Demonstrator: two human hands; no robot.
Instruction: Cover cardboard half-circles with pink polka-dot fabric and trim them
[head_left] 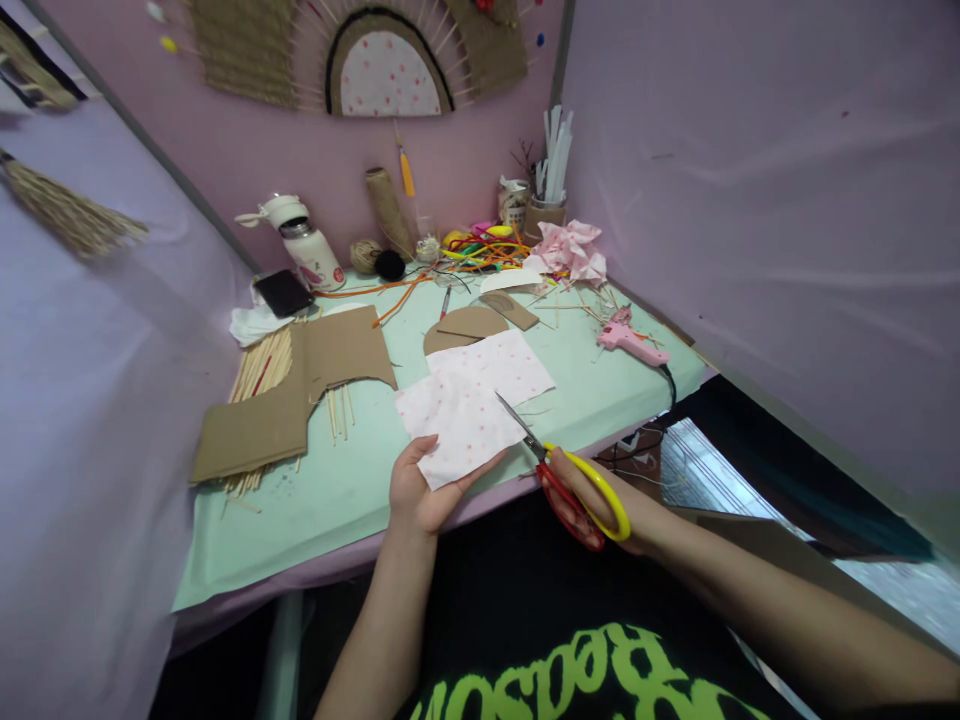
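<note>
Pinched between the thumb and fingers of my left hand (pixel 420 485) is a white fabric piece with pink dots (pixel 469 430); most of those fingers are hidden beneath it. My right hand (pixel 577 495) grips scissors (pixel 592 480) with one yellow and one red handle. Their blades point up and left, over the fabric's right edge. Behind the held piece lies a second dotted fabric piece (pixel 517 362), partly overlapped by it. A half-round cardboard piece (pixel 466 325) sits just beyond, partly covered by the cloth.
Cardboard sheets (pixel 345 345) rest over thin wooden sticks on the left. A pink glue gun (pixel 630 340) with a black cord lies at right. At the back stand an open bottle (pixel 311 250), twine rolls, tangled orange cords (pixel 480 250) and crumpled pink paper (pixel 570 252).
</note>
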